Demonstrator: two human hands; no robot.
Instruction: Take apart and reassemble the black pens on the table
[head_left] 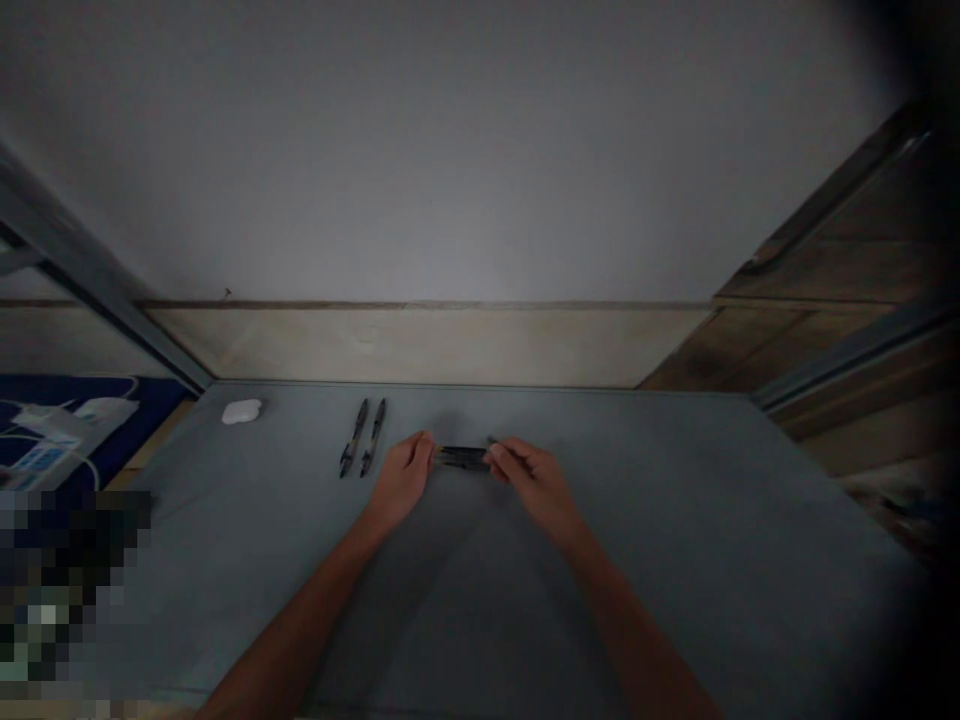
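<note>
Dark pens point(463, 456) lie crosswise between my two hands, above the grey table point(712, 520); how many there are cannot be told. My left hand point(406, 474) is closed on their left end. At their right end, my right hand point(531, 480) is closed with thumb and fingers pinched, and a short dark tip sticks up by its fingers. Left of my left hand, a black pen point(354, 438) and another black pen point(373, 437) lie side by side on the table, slightly slanted.
A white earbud case point(241, 411) sits at the table's back left corner. Beyond the left edge are a white power strip point(67, 440) and cables on blue cloth. Metal posts rise at both back corners, with a pale wall behind.
</note>
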